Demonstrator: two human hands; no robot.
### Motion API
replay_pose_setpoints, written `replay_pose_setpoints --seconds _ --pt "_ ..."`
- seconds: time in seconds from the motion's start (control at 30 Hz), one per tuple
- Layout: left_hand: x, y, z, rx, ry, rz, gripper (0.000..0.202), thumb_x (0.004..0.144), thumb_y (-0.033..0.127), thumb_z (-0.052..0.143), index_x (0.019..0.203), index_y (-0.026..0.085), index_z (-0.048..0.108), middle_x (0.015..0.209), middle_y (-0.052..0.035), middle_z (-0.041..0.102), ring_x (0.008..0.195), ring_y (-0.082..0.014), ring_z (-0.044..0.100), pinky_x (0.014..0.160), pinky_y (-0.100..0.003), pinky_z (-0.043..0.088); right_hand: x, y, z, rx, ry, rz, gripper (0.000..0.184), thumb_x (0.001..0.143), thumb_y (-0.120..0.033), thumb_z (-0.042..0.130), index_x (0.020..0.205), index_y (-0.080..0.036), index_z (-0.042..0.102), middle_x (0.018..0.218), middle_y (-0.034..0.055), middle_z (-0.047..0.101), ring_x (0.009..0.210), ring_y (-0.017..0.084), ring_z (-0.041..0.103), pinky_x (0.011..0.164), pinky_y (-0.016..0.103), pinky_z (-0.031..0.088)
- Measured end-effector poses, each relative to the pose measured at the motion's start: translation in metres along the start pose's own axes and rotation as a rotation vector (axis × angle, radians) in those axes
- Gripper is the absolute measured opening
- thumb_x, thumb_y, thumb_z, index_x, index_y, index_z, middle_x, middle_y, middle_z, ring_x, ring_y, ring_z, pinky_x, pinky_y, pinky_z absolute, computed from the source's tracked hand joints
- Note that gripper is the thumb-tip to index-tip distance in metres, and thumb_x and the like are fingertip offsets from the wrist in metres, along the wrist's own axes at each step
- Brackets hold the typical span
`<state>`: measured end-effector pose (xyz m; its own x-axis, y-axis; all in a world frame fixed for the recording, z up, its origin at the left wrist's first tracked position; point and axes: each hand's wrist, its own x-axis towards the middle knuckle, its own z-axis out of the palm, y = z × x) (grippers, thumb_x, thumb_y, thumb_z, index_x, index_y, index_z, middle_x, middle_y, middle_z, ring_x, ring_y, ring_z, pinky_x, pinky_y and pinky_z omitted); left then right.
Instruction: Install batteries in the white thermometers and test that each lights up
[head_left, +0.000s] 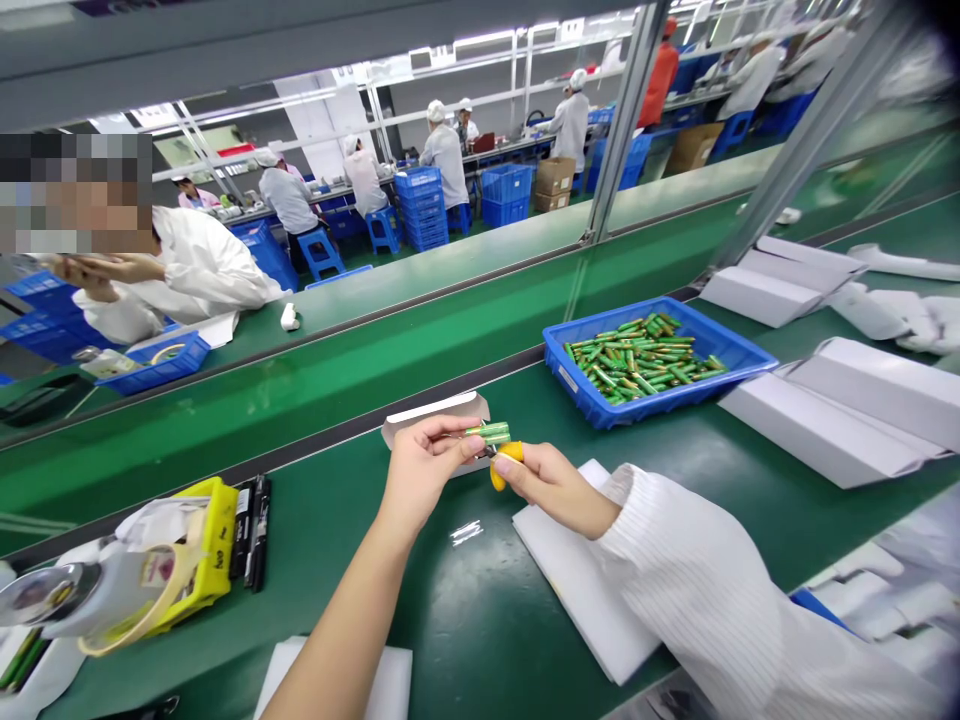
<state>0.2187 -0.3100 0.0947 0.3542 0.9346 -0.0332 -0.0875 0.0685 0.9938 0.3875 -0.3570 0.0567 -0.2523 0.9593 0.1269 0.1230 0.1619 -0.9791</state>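
Near the middle of the bench, my left hand [431, 462] pinches a small green stick-shaped part [489, 433]; its exact kind is too small to tell. My right hand [559, 485] grips small yellow-handled cutters [507, 464], their dark jaws up against the lower side of that part. Fingers partly cover the jaws. Just behind the hands sits an open white box [474, 402]. To the right, a blue tray [611, 412] holds a heap of similar green parts [637, 358].
White foam sheets [592, 590] lie beneath my right forearm. A yellow basket [219, 545] and black markers [257, 530] stand left. Folded white boxes [840, 420] are at right. Across the green divider [330, 365], a co-worker in white [214, 260] sits working.
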Motion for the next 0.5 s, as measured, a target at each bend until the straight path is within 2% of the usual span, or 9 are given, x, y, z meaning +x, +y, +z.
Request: replay_pose_setpoints --seconds 0.13,0.23,0.3,0.4,0.43,0.5 --pt "-0.001 0.001 0.003 0.007 -0.003 0.009 0.027 0.059 0.023 0.081 0.081 0.013 0.070 0.076 -0.0052 0.073 0.071 -0.0164 0.069 0.072 -0.026 0.056 0.000 0.004 0.005 0.130 0.040 0.037 0.043 0.088 -0.054 0.049 0.069 -0.016 0.053 0.048 -0.0064 0.036 0.042 0.007 0.031 0.042 0.022 0.024" --pt "-0.003 0.002 0.004 0.061 -0.006 0.011 0.024 0.059 0.025 0.080 0.076 0.013 0.069 0.076 -0.0057 0.072 0.069 -0.0164 0.067 0.069 -0.028 0.056 0.003 0.006 0.003 0.251 0.095 0.056 0.042 0.083 -0.056 0.055 0.068 -0.017 0.050 0.049 -0.0075 0.034 0.040 0.006 0.028 0.039 0.022 0.028" --pt "-0.005 0.004 0.003 0.174 -0.047 0.018 0.018 0.061 0.024 0.078 0.074 0.013 0.070 0.077 -0.0059 0.071 0.066 -0.0156 0.065 0.065 -0.027 0.055 0.007 0.006 -0.007 0.320 0.182 0.047 0.045 0.080 -0.059 0.057 0.064 -0.019 0.046 0.047 -0.0095 0.028 0.038 0.006 0.022 0.037 0.022 0.028" --pt "-0.009 0.006 0.000 0.382 -0.149 0.025 0.011 0.065 0.019 0.073 0.075 0.015 0.072 0.074 -0.0049 0.070 0.062 -0.0137 0.061 0.059 -0.024 0.051 0.013 0.004 -0.026 0.396 0.388 -0.011 0.050 0.082 -0.065 0.049 0.062 -0.022 0.032 0.047 -0.0118 0.016 0.038 0.006 0.015 0.037 0.021 0.028" --pt "-0.010 0.006 -0.001 0.425 -0.145 0.040 0.012 0.066 0.019 0.072 0.078 0.016 0.072 0.074 -0.0044 0.070 0.062 -0.0134 0.061 0.059 -0.024 0.050 0.015 0.004 -0.030 0.411 0.433 -0.025 0.050 0.082 -0.065 0.048 0.063 -0.022 0.031 0.047 -0.0115 0.018 0.038 0.006 0.017 0.039 0.020 0.031" --pt "-0.012 0.005 0.001 0.474 -0.059 0.121 0.015 0.067 0.019 0.072 0.083 0.018 0.072 0.076 -0.0031 0.070 0.064 -0.0136 0.061 0.062 -0.024 0.050 0.015 0.002 -0.029 0.425 0.411 -0.014 0.048 0.080 -0.063 0.054 0.066 -0.021 0.036 0.052 -0.0086 0.034 0.041 0.006 0.031 0.045 0.021 0.039"
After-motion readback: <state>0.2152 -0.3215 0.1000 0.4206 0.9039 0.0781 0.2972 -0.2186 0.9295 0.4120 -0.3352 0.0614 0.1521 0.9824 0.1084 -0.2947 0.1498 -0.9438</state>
